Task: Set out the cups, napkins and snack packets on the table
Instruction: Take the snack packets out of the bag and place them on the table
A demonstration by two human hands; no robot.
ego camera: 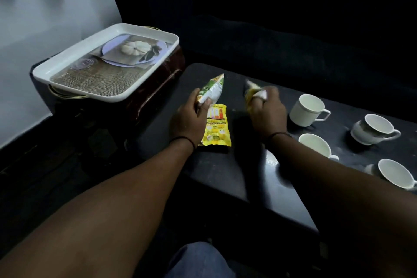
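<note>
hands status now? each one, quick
Left hand: grips green packet.
Right hand: grips yellow packet, blurred.

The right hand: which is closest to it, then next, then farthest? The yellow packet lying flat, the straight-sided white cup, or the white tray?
Counting from the right hand, in the head view:
1. The straight-sided white cup, just to its right on the dark table.
2. The yellow packet lying flat, to its left, beside the left hand.
3. The white tray, far off to the left, on the dark stand.
</note>
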